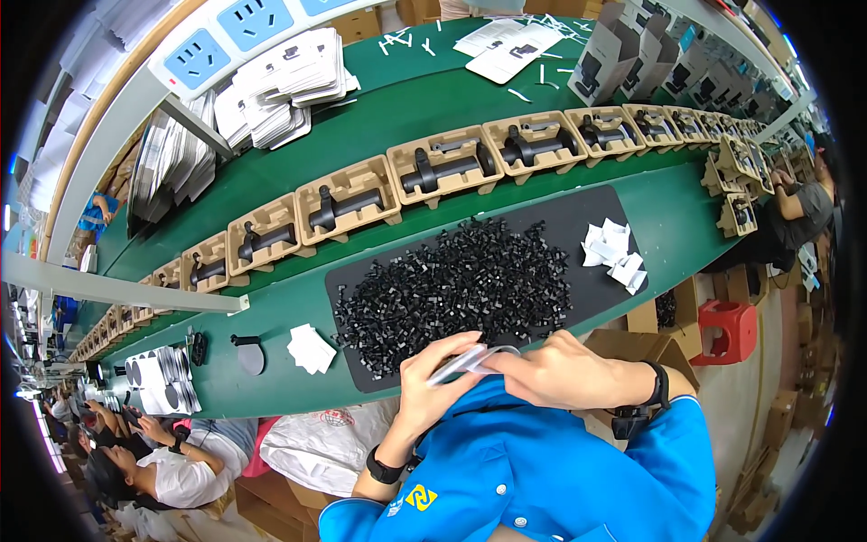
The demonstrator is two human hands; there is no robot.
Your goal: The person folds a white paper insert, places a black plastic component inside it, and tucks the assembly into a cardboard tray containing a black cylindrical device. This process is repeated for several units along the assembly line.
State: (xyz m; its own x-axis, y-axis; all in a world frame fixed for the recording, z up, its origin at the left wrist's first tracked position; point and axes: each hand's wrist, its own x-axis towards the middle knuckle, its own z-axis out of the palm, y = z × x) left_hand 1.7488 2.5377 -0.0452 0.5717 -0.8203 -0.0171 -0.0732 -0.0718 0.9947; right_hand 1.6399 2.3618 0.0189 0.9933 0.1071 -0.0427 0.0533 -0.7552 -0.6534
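Observation:
Close to my chest, at the table's near edge, both hands are on a thin whitish, partly see-through sheet (471, 359), perhaps a small plastic bag. My left hand (424, 384) pinches one side of it between thumb and fingers. From the other side, the bent fingers of my right hand (564, 372) grip its edge. Just beyond lies a wide heap of small black plastic parts (461, 289) on a dark grey mat (591, 212). White paper slips (614, 256) rest on the mat's right end, and another white stack (311, 350) is left of the mat.
Behind the mat runs a row of brown pulp trays (442, 163) with black devices inside. Leaflet stacks (289, 86) and printed boxes (603, 59) stand farther back. A red stool (727, 331) and cartons are at right. Co-workers sit left (190, 474) and right (804, 212).

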